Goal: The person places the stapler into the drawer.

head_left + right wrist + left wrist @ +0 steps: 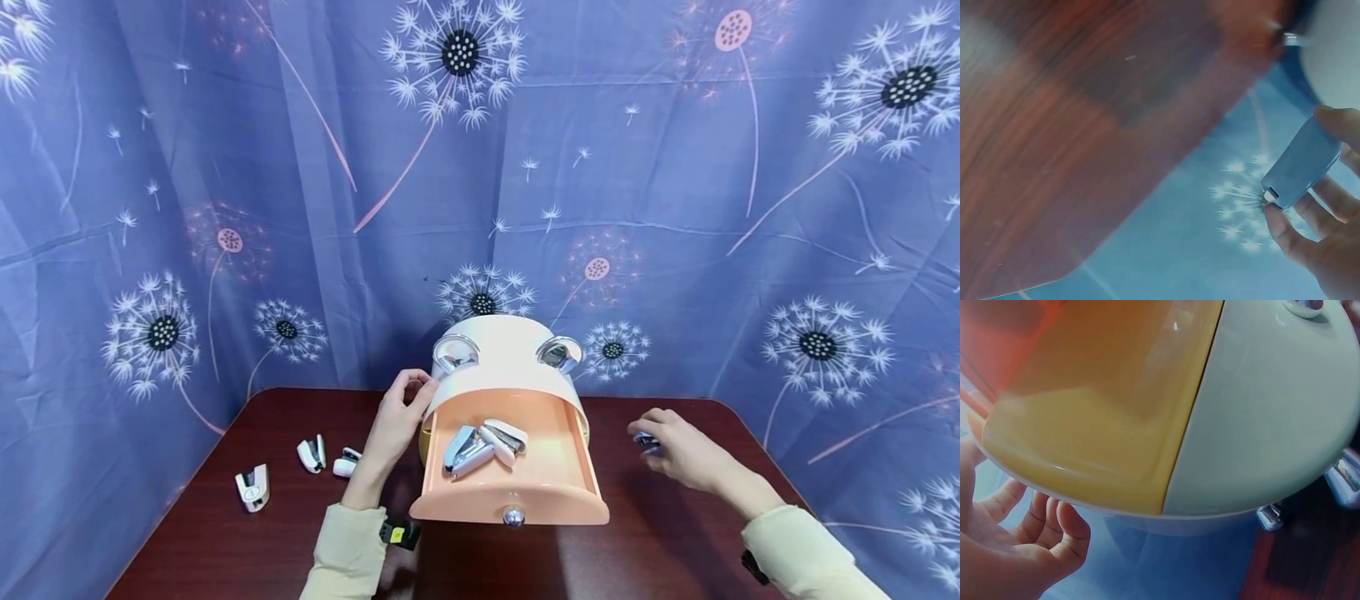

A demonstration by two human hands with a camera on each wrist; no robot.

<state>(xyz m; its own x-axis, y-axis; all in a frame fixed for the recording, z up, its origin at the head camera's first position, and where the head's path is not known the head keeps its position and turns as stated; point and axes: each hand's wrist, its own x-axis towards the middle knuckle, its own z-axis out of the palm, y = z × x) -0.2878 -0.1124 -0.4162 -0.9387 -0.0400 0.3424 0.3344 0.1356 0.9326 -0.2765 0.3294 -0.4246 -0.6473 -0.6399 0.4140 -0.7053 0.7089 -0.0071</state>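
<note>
My left hand [396, 423] is at the left side of a round white cabinet [510, 354], fingers bent loosely along its rim. From the cabinet an orange drawer [525, 505] with a round silver knob is pulled out. Inside lie a light-blue mini stapler [468, 454] and a white one [504, 440]. To the right of the cabinet, my right hand [690, 450] pinches a small blue-grey stapler [1304, 164] by its ends, thumb on one and fingertips on the other. In the left wrist view, yellow [1097, 437] and pale green [1260, 412] drawer fronts show beside the orange one.
Three white mini staplers lie on the dark red-brown table [660, 542] to the left: one near the left edge [253, 488], one behind it [311, 454], one beside my left forearm [346, 463]. A blue dandelion-print curtain [360, 275] hangs behind the table.
</note>
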